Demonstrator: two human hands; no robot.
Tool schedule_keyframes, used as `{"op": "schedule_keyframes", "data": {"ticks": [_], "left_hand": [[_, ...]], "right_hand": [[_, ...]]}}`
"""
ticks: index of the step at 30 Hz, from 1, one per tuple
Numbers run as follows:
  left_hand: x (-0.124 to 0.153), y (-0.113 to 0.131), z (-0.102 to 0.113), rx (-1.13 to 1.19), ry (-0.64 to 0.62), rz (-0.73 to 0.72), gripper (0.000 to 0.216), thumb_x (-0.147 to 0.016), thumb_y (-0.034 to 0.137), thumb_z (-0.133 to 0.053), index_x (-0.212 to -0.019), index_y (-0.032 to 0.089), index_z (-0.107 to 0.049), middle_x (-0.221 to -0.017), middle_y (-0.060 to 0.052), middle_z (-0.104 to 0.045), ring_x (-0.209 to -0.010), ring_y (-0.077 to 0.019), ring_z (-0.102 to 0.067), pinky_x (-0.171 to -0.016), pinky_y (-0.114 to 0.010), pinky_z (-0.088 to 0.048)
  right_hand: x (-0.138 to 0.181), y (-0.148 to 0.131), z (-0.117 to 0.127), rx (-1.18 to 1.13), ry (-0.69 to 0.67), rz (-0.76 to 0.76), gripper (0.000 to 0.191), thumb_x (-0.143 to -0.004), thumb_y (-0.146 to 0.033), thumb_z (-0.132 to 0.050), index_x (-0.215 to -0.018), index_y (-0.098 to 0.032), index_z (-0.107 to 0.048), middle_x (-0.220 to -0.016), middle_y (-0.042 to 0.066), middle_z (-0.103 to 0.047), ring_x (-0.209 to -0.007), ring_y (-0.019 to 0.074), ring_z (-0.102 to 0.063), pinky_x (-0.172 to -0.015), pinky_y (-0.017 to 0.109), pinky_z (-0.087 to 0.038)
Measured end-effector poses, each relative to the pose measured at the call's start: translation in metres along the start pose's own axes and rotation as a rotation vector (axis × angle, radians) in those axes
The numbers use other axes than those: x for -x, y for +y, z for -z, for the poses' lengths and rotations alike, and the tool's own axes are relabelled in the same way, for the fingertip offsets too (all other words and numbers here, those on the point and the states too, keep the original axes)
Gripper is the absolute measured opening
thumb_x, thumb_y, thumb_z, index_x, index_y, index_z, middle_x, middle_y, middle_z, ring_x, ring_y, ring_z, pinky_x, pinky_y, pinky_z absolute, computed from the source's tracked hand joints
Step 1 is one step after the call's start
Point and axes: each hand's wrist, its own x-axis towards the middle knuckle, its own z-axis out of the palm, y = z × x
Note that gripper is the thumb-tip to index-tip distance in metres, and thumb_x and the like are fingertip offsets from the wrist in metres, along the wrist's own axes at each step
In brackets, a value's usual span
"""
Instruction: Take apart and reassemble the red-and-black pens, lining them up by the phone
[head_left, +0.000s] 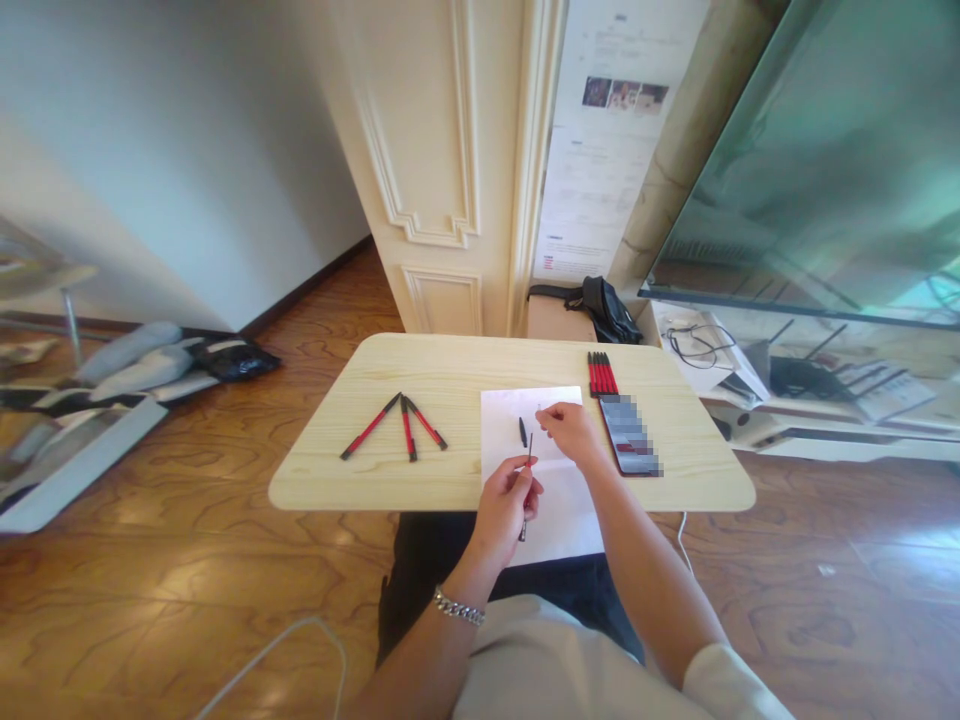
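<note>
My left hand (508, 505) is closed around a red and black pen (523, 530), held over the near half of a white sheet of paper (551, 520). A thin dark refill (531, 447) sticks up from the pen's upper end. Just above it, the fingers of my right hand (568, 428) are pinched together; whatever is between them is too small to make out. On the paper, left of my right fingertips, lies a small black cone-shaped pen part (523, 431).
Three red and black pens (409, 430) lie fanned out on the left of the pale wooden table (315, 480). Several more pens (602, 374) form a row at the right, above a phone (626, 435). A black bag (607, 308) sits beyond the table's far edge.
</note>
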Motion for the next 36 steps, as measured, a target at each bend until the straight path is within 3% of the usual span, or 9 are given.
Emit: {"op": "schedule_keyframes", "data": {"ticks": [5,10,15,20,26,30,33,36], "left_hand": [[-0.002,0.002,0.003,0.002,0.01,-0.014,0.037,-0.078,0.042,-0.063,-0.104,0.017,-0.058,-0.065,0.001,-0.054,-0.046,-0.006,-0.043,-0.041,-0.018,-0.024],[-0.002,0.004,0.002,0.007,0.001,-0.018,0.038,-0.078,0.043,-0.064,-0.105,0.017,-0.058,-0.066,0.001,-0.054,-0.047,-0.0061,-0.044,-0.041,-0.018,-0.025],[-0.003,0.005,-0.001,0.008,0.005,-0.034,0.038,-0.078,0.043,-0.064,-0.105,0.018,-0.059,-0.066,0.001,-0.054,-0.047,-0.0061,-0.045,-0.041,-0.018,-0.026],[-0.004,0.003,-0.006,0.002,-0.016,-0.058,0.035,-0.08,0.041,-0.061,-0.105,0.017,-0.059,-0.067,0.0,-0.056,-0.047,-0.006,-0.045,-0.041,-0.018,-0.027],[0.0,-0.003,-0.006,-0.033,-0.046,-0.03,0.037,-0.081,0.043,-0.06,-0.106,0.016,-0.06,-0.068,-0.001,-0.057,-0.048,-0.0071,-0.047,-0.043,-0.019,-0.03],[-0.001,-0.002,-0.003,-0.018,-0.021,-0.035,0.038,-0.08,0.043,-0.061,-0.106,0.016,-0.06,-0.068,-0.001,-0.057,-0.049,-0.0079,-0.049,-0.044,-0.02,-0.032],[-0.002,0.002,-0.002,0.029,-0.007,-0.021,0.037,-0.079,0.041,-0.062,-0.106,0.015,-0.06,-0.068,-0.001,-0.058,-0.049,-0.0082,-0.05,-0.044,-0.02,-0.032],[-0.002,0.006,-0.003,0.069,-0.003,0.001,0.038,-0.077,0.037,-0.064,-0.107,0.015,-0.059,-0.069,-0.002,-0.06,-0.05,-0.0092,-0.052,-0.045,-0.021,-0.036]], "right_hand": [[0.004,-0.001,-0.007,0.43,0.01,-0.014,0.029,-0.079,-0.043,-0.058,-0.075,-0.017,-0.071,-0.077,0.011,-0.07,-0.077,0.0202,-0.062,-0.066,0.027,-0.037],[0.008,-0.003,-0.01,0.463,0.025,-0.022,0.03,-0.081,-0.044,-0.057,-0.077,-0.018,-0.07,-0.079,0.012,-0.07,-0.077,0.0212,-0.062,-0.065,0.028,-0.036],[0.02,-0.002,-0.001,0.168,0.043,0.081,0.04,-0.086,-0.049,-0.047,-0.072,-0.017,-0.067,-0.069,0.006,-0.067,-0.067,0.0162,-0.058,-0.061,0.027,-0.036],[0.041,0.003,0.002,-0.249,-0.199,0.142,0.029,-0.078,-0.045,-0.057,-0.079,-0.017,-0.068,-0.072,0.002,-0.066,-0.068,0.0144,-0.058,-0.061,0.024,-0.041],[0.014,0.006,0.019,-0.452,-0.025,0.003,0.031,-0.075,-0.045,-0.059,-0.079,-0.015,-0.066,-0.073,0.005,-0.067,-0.059,0.0122,-0.054,-0.052,0.024,-0.037],[-0.007,0.008,0.022,-0.095,-0.002,-0.004,0.029,-0.074,-0.041,-0.06,-0.066,-0.014,-0.069,-0.058,0.004,-0.063,-0.053,0.0133,-0.053,-0.051,0.025,-0.033],[-0.007,0.009,0.009,0.211,-0.001,0.039,0.026,-0.075,-0.037,-0.06,-0.063,-0.016,-0.07,-0.06,0.006,-0.066,-0.06,0.0166,-0.058,-0.055,0.027,-0.033],[-0.003,0.008,-0.004,0.37,0.045,0.028,0.022,-0.076,-0.036,-0.06,-0.07,-0.018,-0.072,-0.068,0.008,-0.069,-0.069,0.0188,-0.061,-0.06,0.027,-0.035]]}}
